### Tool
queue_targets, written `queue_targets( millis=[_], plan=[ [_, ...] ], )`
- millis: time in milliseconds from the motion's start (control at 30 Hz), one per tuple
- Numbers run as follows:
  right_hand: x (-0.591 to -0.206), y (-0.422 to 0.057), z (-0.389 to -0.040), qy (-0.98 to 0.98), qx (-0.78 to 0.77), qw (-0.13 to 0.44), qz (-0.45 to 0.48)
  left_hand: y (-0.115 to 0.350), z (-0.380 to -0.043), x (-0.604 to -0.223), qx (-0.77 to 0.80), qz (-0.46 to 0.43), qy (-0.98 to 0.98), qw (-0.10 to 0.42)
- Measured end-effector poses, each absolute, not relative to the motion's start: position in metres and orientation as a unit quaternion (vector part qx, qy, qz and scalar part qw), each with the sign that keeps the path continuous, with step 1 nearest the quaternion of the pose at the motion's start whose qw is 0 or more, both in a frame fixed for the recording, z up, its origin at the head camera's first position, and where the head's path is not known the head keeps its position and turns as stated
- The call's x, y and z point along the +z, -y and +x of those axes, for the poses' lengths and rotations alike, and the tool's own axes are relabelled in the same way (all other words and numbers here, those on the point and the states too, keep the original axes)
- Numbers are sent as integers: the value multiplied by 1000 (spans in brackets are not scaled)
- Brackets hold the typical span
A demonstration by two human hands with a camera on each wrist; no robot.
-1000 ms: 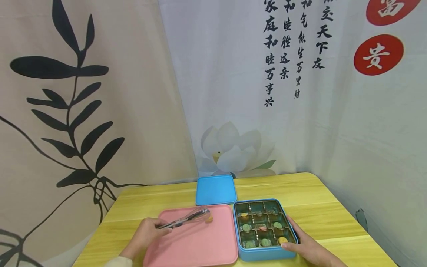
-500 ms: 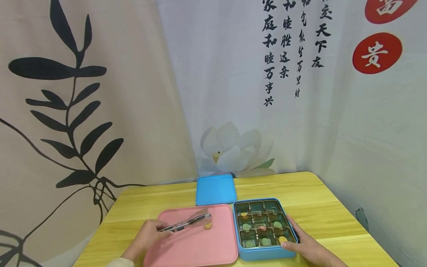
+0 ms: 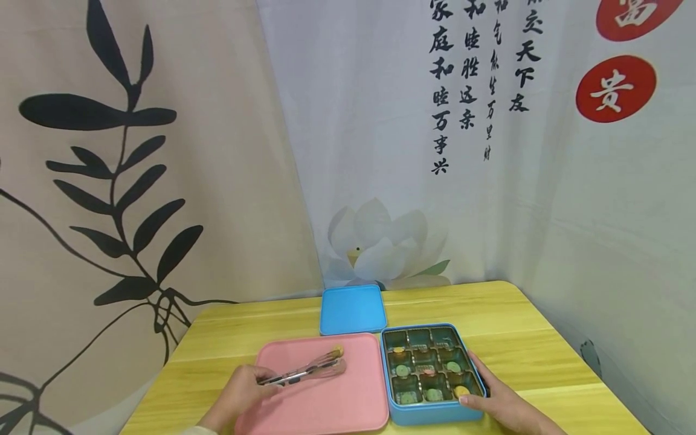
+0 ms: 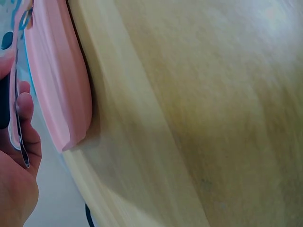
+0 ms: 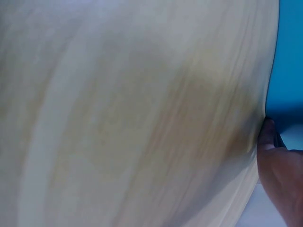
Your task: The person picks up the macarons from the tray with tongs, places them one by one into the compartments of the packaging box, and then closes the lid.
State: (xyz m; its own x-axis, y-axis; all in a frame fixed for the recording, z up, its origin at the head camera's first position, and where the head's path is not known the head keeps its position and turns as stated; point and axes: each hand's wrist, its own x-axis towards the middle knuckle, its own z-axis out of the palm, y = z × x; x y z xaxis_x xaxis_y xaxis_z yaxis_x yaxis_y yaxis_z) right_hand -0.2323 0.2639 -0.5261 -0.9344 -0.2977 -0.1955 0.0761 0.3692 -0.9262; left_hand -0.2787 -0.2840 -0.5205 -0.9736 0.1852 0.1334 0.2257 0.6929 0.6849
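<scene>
My left hand (image 3: 243, 389) holds a pair of clear-tipped tongs (image 3: 296, 375) over the pink tray (image 3: 326, 411). Close to the tongs' far tip is a small yellow piece (image 3: 338, 350); whether the tips pinch it cannot be told. In the left wrist view, a metal arm of the tongs (image 4: 19, 109) runs along my curled fingers (image 4: 26, 106). My right hand (image 3: 502, 403) grips the blue box (image 3: 435, 415) at its right front corner, thumb on the rim and fingers along the side. Several of the box's compartments hold small yellow, green or pink pieces.
A blue lid (image 3: 353, 309) lies flat behind the tray and box. The box stands right against the tray's right edge. All rest on a yellow wood-grain table (image 3: 489, 308), with a printed cloth (image 3: 228, 151) hanging behind it.
The tongs swung toward the near side of the tray, then their tips shifted around the yellow piece, which now appears farther back. My right hand and the box stay in place.
</scene>
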Motion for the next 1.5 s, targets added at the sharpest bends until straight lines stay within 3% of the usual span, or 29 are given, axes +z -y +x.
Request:
queue_targets(
  millis=[300,633,1500],
  plan=[
    [-529,-265,-232,-802,-568,172,-66,284,-276,-519,-364,-119,922,59],
    [-527,-262,-233,-812,-557,161,-66,278,-276,-507,-374,-71,924,35],
    [-521,-264,-232,-834,-523,164,-59,210,-311,-477,-428,-141,893,17]
  ],
)
